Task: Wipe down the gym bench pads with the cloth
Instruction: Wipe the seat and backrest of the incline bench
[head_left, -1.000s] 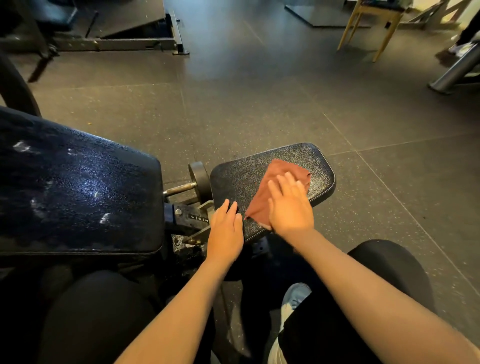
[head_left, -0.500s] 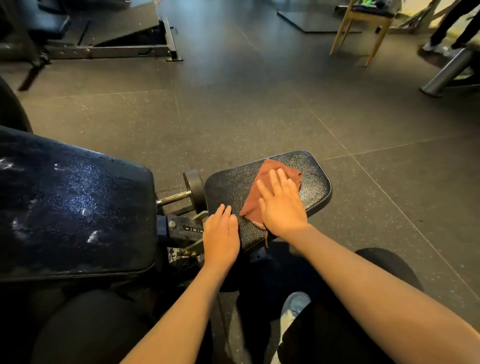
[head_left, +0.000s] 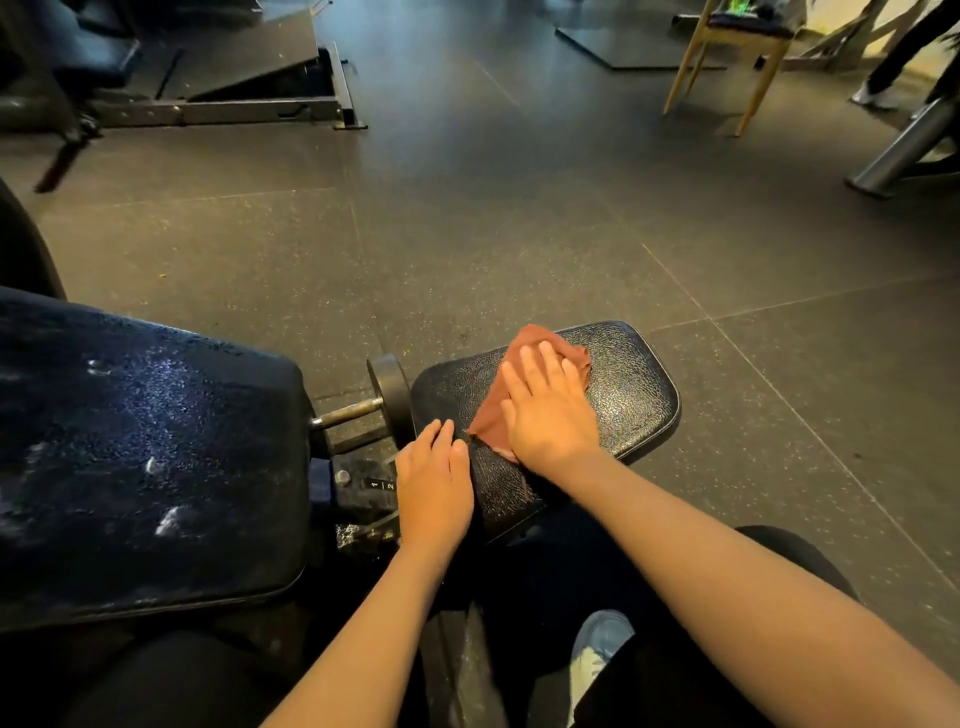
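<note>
A small black textured seat pad (head_left: 631, 397) sits in the middle of the view. A reddish-brown cloth (head_left: 524, 353) lies on it, and my right hand (head_left: 550, 410) presses flat on the cloth with straight fingers. My left hand (head_left: 434, 483) rests flat on the pad's near left edge, beside the cloth's corner. The large dark back pad (head_left: 145, 457) fills the left side, shiny with droplets and white smears.
A metal post with a round black knob (head_left: 387, 395) and an adjustment bracket (head_left: 363, 488) join the two pads. Grey rubber floor lies beyond. A wooden chair (head_left: 727, 57) stands far right, a machine frame (head_left: 218, 109) far left, a steel leg (head_left: 904, 150) at right.
My right hand has slid the cloth a little along the seat pad, towards its far edge. My left hand has stayed on the pad's near edge. The camera has tilted slightly.
</note>
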